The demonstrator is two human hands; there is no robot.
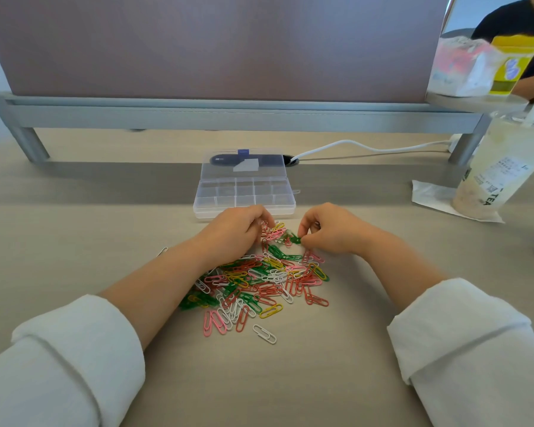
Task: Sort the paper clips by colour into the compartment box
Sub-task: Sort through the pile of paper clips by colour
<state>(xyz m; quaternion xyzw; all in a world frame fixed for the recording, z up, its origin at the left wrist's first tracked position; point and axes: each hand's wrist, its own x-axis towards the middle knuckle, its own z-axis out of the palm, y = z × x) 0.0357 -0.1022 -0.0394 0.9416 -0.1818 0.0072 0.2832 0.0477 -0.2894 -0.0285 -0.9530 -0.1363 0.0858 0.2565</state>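
Paper clips (259,282): light, stiff wire, slick, prone to hooking together. Best pinched across the flat loops. Left grip (238,231) narrow, fingertips pinching pink clips (273,234). Heap lies on counter (74,229), just nearside of both grips. Compartment box (244,208) open just beyond them, compartments apparently unfilled. Right grip (330,234) narrow, pinching green clip (296,240) at its fingertips.

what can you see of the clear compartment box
The compartment box is clear plastic, rectangular, its lid folded open behind it with a blue tab at the far edge. Two rows of small compartments show, all apparently empty. It sits flat on the table, beyond the paper clips, close behind the left hand and right hand.
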